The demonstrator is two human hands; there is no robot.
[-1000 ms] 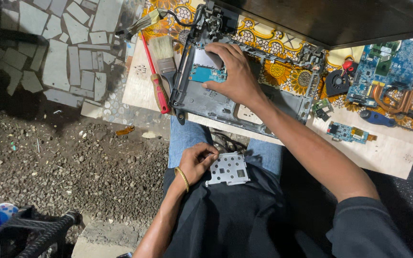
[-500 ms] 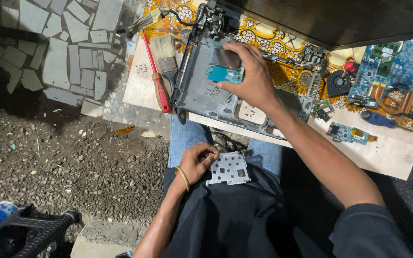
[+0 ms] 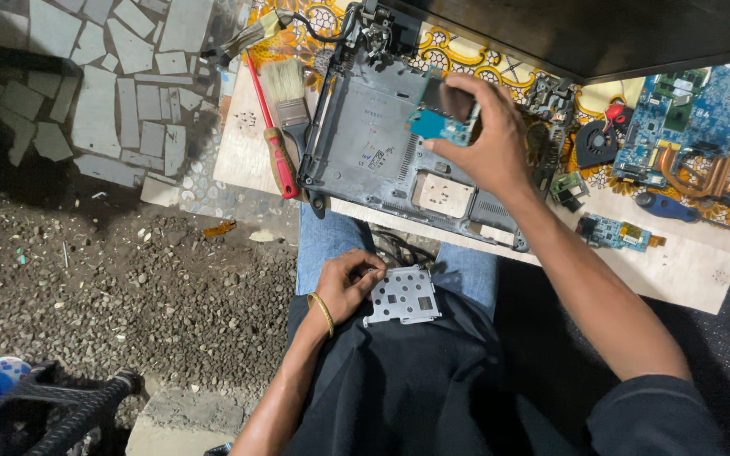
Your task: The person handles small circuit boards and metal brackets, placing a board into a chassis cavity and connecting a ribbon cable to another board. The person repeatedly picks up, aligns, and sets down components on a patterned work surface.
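**Loose parts, thin grips: where this teardown could slip**

The right hand (image 3: 487,143) pinches a small blue circuit board (image 3: 443,123) by its edges, lifted above the opened grey plastic laptop base (image 3: 373,143) on the pale wooden tabletop (image 3: 686,270). The grip is by the fingertips only, so a slip could drop the board onto the chassis or off the near table edge into the gravel below. Whether any cable ties it to the chassis cannot be told; if one does, a pull could tear it.

The left hand (image 3: 344,287) is curled on the edge of a perforated silver metal bracket (image 3: 403,295) resting on the lap. It lies flat on dark cloth and could slide off if the knees shift.

A red-handled screwdriver (image 3: 274,139) and a bristle paintbrush (image 3: 287,97) lie just beside the chassis near the table's edge; a nudge could roll the screwdriver off.
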